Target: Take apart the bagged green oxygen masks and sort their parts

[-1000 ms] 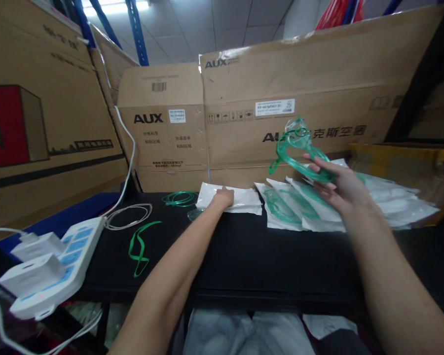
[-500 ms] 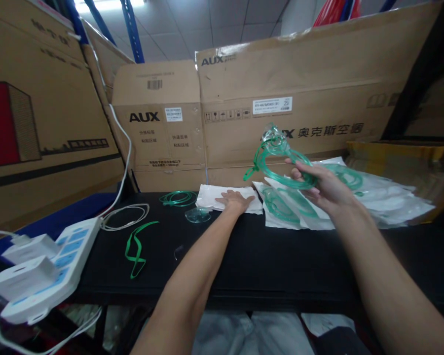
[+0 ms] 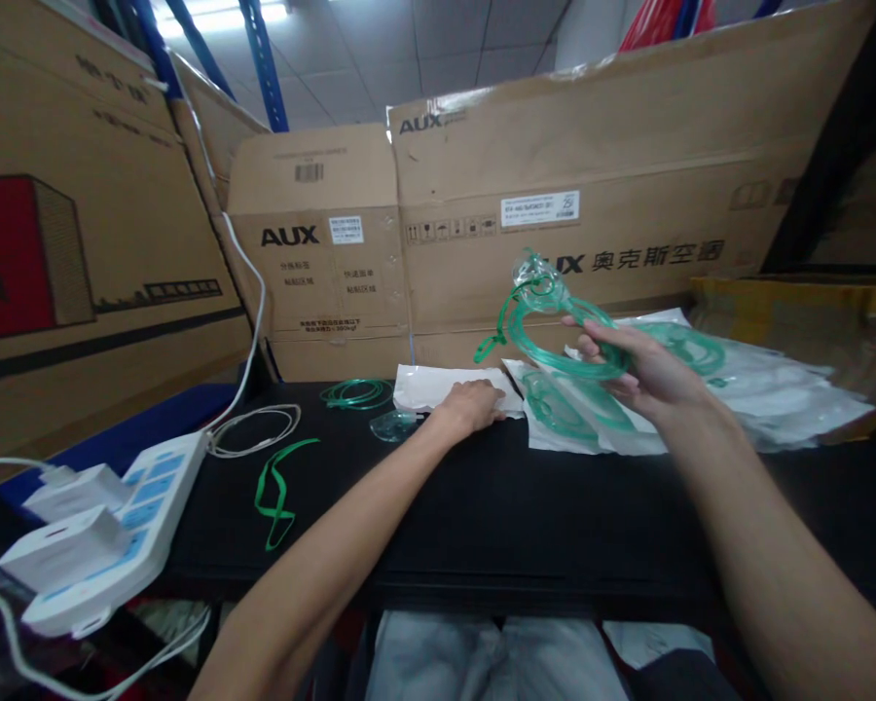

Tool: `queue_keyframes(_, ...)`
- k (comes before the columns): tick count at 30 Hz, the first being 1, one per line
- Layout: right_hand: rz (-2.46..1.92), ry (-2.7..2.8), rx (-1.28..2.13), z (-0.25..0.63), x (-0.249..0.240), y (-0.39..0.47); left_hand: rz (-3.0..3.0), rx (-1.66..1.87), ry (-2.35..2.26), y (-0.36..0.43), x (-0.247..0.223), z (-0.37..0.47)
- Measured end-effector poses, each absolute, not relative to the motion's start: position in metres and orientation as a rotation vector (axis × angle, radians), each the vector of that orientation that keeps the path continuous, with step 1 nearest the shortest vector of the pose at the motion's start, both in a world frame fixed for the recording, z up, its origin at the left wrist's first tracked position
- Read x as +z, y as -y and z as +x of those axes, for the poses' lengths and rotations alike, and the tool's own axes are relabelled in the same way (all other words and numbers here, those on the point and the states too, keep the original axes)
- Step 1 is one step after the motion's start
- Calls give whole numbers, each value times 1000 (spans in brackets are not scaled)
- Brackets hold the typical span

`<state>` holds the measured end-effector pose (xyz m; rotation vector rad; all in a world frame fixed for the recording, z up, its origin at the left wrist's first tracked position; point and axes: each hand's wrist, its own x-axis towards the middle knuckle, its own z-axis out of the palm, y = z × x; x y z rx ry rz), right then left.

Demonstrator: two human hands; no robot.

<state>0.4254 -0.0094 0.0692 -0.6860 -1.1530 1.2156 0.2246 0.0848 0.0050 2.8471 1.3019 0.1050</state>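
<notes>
A storage or packing area, perhaps in a warehouse, is suggested: blue perforated rack posts (image 3: pixel 264 68) are seen beneath a tiled ceiling (image 3: pixel 365 49), a black work surface (image 3: pixel 482 516) is walled in by printed cardboard (image 3: pixel 613 146), and flat white packets (image 3: pixel 766 399) are piled on it.

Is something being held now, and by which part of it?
The right hand holds the green tubing by the right side of its coil. The left hand touches a white packet, grip unclear.

small carton (image 3: pixel 376 321): AUX | long carton (image 3: pixel 628 146): AUX 奥克斯空调, handling icons (image 3: pixel 451 230) | white label (image 3: pixel 540 208): 25
</notes>
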Motion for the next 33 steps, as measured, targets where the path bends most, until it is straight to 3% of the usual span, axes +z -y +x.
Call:
queue_keyframes(5,-703,1156,1248,423,72,15,2915,314,-1255,-60,16,212)
queue_keyframes(11,-714,1175,1328,418,70,23,2900,663,-1353,-29,32,112)
queue_keyframes(16,-774,1246,1396,413,49,34,2882,483,-1373,-37,22,61)
queue_keyframes(24,-863,1153,1483,399,19,49,2767,114,-1554,-49,25,63)
queue_keyframes(33,-992,1245,1611,391,2,59,2832,210,-1463,-47,21,63)
